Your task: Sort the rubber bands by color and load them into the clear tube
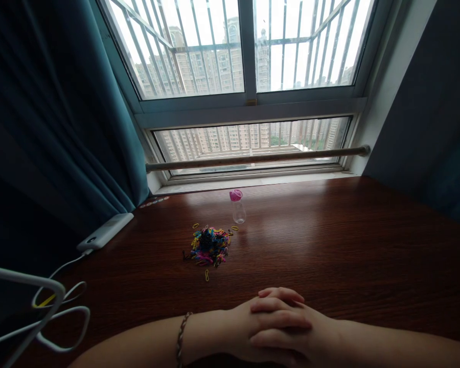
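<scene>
Both of my hands rest together near the front edge of the table. My right hand [317, 327] comes in from the right, its fingers bent over the back of my left hand [239, 322]. The fingers of my left hand are mostly hidden beneath. A braided bracelet [181, 335] circles the left wrist. Beyond the hands, apart from them, lies a heap of small multicoloured rubber bands [210, 246], with a few loose yellow ones around it. Just behind the heap stands a clear plastic bottle [238, 212] with a pink lid.
The brown wooden tabletop [329, 245] reaches to a window with a metal rail [253, 159] across it. At the left are a white power strip or adapter [106, 232], a looped white cable [63, 349] and a blue curtain [111, 153].
</scene>
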`<action>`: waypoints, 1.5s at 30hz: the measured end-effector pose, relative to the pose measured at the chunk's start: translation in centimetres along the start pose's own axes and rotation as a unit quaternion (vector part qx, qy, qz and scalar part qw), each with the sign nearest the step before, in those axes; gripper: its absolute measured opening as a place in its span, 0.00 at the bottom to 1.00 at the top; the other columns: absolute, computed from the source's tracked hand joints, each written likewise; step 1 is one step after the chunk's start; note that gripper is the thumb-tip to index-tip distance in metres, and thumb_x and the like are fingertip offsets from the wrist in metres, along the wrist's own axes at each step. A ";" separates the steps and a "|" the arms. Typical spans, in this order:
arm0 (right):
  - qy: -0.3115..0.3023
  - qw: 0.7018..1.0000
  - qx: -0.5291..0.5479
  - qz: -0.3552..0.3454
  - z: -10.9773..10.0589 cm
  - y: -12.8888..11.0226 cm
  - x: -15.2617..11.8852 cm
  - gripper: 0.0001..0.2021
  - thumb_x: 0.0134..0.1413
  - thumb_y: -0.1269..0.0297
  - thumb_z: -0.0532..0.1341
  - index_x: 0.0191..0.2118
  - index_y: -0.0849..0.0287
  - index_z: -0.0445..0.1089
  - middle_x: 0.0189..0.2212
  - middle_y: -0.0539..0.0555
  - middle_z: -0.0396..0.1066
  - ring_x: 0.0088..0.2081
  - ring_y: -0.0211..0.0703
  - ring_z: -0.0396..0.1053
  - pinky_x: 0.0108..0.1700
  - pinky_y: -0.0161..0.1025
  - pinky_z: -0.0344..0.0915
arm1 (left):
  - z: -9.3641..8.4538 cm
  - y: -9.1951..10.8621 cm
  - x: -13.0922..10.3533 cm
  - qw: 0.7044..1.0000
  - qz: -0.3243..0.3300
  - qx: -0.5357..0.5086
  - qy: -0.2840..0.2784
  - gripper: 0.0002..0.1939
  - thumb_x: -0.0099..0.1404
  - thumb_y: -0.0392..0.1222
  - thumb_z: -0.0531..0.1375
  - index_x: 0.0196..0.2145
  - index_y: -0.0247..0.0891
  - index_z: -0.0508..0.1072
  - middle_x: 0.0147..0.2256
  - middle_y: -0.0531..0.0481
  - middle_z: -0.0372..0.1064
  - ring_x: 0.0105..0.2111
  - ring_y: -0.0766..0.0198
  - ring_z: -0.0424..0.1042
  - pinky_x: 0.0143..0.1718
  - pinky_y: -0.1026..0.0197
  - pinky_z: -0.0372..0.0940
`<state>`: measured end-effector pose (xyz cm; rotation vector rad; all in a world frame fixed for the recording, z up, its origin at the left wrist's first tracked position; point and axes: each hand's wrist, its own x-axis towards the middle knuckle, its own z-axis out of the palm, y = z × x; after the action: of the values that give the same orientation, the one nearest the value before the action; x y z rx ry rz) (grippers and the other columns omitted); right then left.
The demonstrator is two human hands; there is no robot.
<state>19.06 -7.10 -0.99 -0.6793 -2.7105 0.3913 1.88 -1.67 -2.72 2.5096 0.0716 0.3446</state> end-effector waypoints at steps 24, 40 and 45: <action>0.076 0.981 0.173 0.044 -0.9 0.9 0.1 0.30 0.51 0.68 0.57 0.59 0.53 0.45 0.57 0.60 0.49 0.58 0.49 0.48 0.55 0.46 0.53 | 0.3 0.4 -0.1 0.984 0.001 -0.102 0.143 0.39 0.57 0.40 0.57 0.59 0.43 0.36 0.58 0.39 0.43 0.57 0.51 0.46 0.53 0.50 0.53; 0.341 0.841 0.159 0.389 1.0 17.6 11.2 0.36 0.31 0.59 0.68 0.50 0.63 0.56 0.43 0.63 0.66 0.44 0.52 0.65 0.46 0.48 0.61 | -0.4 -1.5 0.9 0.846 -0.289 -0.348 0.283 0.22 0.57 0.56 0.53 0.22 0.32 0.65 0.14 0.59 0.48 0.14 0.75 0.47 0.16 0.68 0.42; 0.369 0.835 0.127 0.387 2.5 19.6 15.5 0.45 0.28 0.57 0.68 0.55 0.64 0.48 0.43 0.62 0.66 0.45 0.54 0.64 0.46 0.46 0.61 | -0.1 -1.7 0.9 0.849 -0.287 -0.347 0.276 0.22 0.58 0.56 0.52 0.20 0.32 0.64 0.15 0.57 0.51 0.15 0.74 0.49 0.16 0.68 0.44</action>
<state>13.20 16.70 -6.14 -1.4665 -1.5347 0.5140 2.76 -0.13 -3.40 1.5124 0.7656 0.6795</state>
